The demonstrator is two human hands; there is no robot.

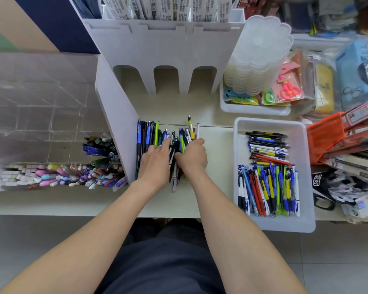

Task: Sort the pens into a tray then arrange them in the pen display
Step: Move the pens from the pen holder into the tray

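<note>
Pens (157, 134): mixed heap on the white counter (217, 145), against the side panel of the pen display (115, 102). Our left hand (155, 162): palm down on the heap, fingers relaxed, index finger stretched forward. Our right hand (192, 158): knuckles up, fingers curled round a bunch of them. Tray (270, 122): white, to our right, holding two sorted groups, one crosswise, one lengthwise.

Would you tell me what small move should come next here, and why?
Probably lift the bunch the right hand curls round out of the loose pile and carry it to the white tray, which holds sorted rows; the left hand lies flat on the rest.
</note>
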